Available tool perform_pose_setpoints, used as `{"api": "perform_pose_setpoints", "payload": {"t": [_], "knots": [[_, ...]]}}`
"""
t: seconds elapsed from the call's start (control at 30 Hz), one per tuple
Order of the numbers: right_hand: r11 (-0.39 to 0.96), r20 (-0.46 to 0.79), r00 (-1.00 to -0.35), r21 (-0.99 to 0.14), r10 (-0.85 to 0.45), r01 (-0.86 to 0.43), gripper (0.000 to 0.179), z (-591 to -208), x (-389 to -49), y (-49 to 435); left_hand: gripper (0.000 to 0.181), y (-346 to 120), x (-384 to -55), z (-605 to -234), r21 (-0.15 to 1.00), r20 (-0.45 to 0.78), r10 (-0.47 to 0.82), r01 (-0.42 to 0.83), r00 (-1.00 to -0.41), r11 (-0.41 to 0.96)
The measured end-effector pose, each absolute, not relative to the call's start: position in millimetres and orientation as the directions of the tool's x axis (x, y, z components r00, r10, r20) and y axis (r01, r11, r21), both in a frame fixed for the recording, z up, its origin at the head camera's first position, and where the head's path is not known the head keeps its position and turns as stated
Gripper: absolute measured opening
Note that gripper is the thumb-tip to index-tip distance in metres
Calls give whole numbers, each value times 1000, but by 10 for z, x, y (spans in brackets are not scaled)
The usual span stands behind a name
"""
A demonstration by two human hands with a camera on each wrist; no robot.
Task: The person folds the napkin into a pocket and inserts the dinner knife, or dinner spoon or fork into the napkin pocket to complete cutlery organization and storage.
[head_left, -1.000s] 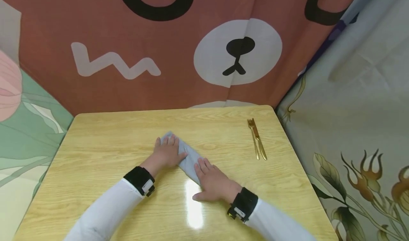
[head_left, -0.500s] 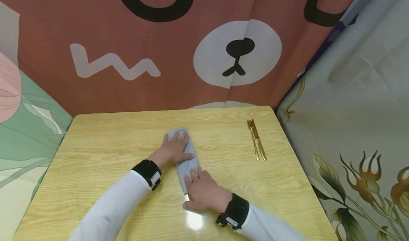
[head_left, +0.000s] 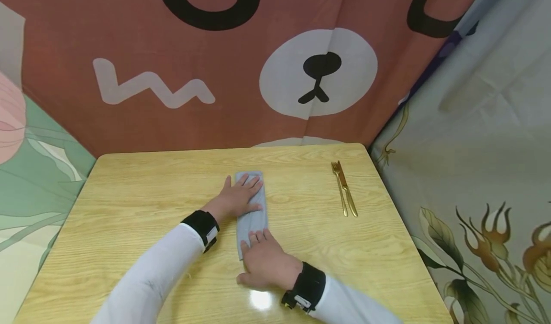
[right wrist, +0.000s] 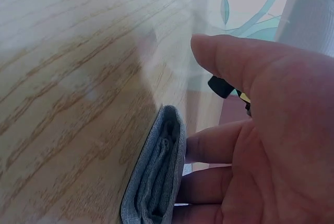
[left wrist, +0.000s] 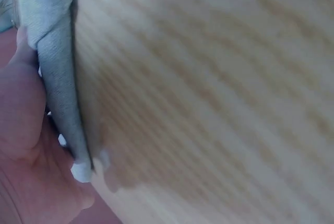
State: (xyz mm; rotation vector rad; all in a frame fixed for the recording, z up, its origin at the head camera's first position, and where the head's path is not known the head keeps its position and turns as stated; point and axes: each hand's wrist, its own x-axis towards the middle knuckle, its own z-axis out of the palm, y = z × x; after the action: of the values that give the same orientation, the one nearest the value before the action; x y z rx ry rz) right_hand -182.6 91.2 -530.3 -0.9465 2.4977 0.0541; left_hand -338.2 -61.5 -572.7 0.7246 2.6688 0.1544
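A grey-blue cloth napkin [head_left: 251, 222], folded into a long narrow strip, lies on the table pointing away from me. Across its far part my left hand [head_left: 236, 199] rests flat with fingers spread. My right hand [head_left: 268, 263] touches the near end with straight fingers, thumb held off to the side. In the right wrist view, several stacked layers show at the end of the folded napkin [right wrist: 156, 172], with the fingers of the right hand [right wrist: 250, 130] lying on its top face. The left wrist view shows the long side of the napkin [left wrist: 60, 78] beside the left palm [left wrist: 26, 145].
A gold fork [head_left: 340, 188] and a gold knife [head_left: 347, 190] lie side by side toward the right of the light wooden table [head_left: 150, 190]. A brown curtain [head_left: 172, 128] with a bear print hangs behind the table, and a grey floral curtain [head_left: 486, 137] hangs at the right.
Under both hands the napkin has turned from a diagonal to nearly straight away from me. My left hand has shifted right, and my right hand has moved left and nearer.
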Motion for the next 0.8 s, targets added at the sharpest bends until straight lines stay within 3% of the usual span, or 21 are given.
{"api": "perform_pose_setpoints", "payload": {"t": [0.33,0.53,0.8], "knots": [[756,-424,-660,-97,-620,-648,87,-5297,-1792,918,74,-552,-3335,-5836,183,-212,485,453,-849,873],[750,-419,-641,-172,-643,-639,82,-5289,-1779,980,70,-522,-3329,-5870,188,-205,478,445,-854,876],[693,-344,-602,-360,-721,-625,70,-5322,-1840,1198,51,-786,-3284,-5816,423,-30,500,443,-865,791]]}}
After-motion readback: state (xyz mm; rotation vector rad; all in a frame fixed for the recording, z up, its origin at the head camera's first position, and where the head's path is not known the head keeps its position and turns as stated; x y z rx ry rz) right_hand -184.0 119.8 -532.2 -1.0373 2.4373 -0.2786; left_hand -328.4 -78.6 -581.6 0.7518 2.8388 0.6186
